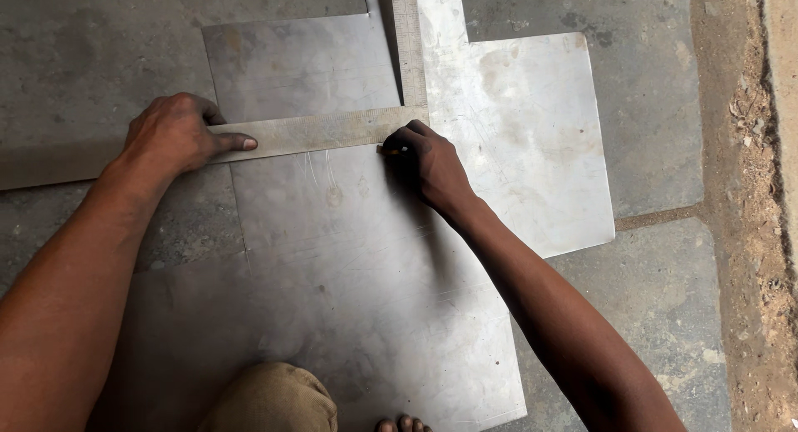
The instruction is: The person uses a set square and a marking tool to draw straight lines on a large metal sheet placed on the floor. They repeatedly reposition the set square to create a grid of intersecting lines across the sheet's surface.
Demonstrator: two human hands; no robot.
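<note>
A large grey sheet of metal (357,257) lies flat on the stone floor. On it rests a steel L-shaped square (332,130), one arm running left to right, the other going up and away. My left hand (179,134) presses down on the left part of the horizontal arm, thumb flat along it. My right hand (431,162) is closed around a small scriber or pencil (392,150), its tip at the lower edge of the square near the corner.
A second metal sheet (532,133) lies under or beside the first at the right. Grey stone slabs (648,83) surround them, with a strip of dirt (748,191) at the far right. My knee (270,399) and toes (403,424) show at the bottom edge.
</note>
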